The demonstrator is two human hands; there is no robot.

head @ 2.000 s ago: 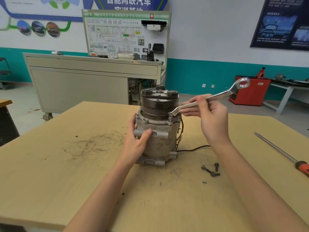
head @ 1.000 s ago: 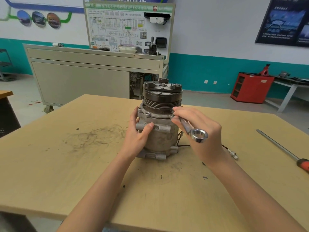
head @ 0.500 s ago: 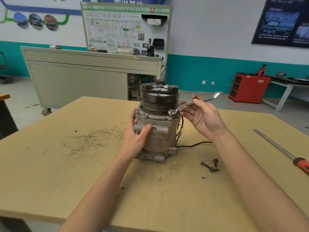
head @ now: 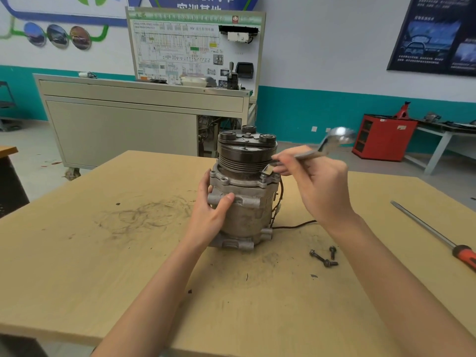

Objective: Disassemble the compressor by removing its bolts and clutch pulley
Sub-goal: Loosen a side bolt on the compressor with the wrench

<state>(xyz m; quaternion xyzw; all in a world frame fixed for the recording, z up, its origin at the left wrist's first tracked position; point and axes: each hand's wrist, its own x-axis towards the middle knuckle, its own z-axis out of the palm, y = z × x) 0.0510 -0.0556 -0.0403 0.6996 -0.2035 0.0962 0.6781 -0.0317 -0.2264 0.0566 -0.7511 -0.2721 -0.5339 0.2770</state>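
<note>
A grey metal compressor (head: 244, 207) stands upright on the wooden table (head: 103, 266), its dark ribbed clutch pulley (head: 246, 157) on top. My left hand (head: 210, 215) grips the compressor's left side. My right hand (head: 319, 186) holds a silver wrench (head: 325, 144); its near end sits on a bolt (head: 268, 172) at the flange's right front corner, and its ring end points up to the right, blurred. Two loose bolts (head: 324, 257) lie on the table to the compressor's right.
A long screwdriver with an orange handle (head: 435, 235) lies at the table's right edge. A black wire (head: 293, 224) runs from the compressor across the table. Behind the table stand a grey cabinet (head: 123, 124) with a diagram board, and a red cabinet (head: 383, 137).
The wrench swung toward me a second ago, then back out to the right on the same bolt. My left hand has kept its grip on the compressor.
</note>
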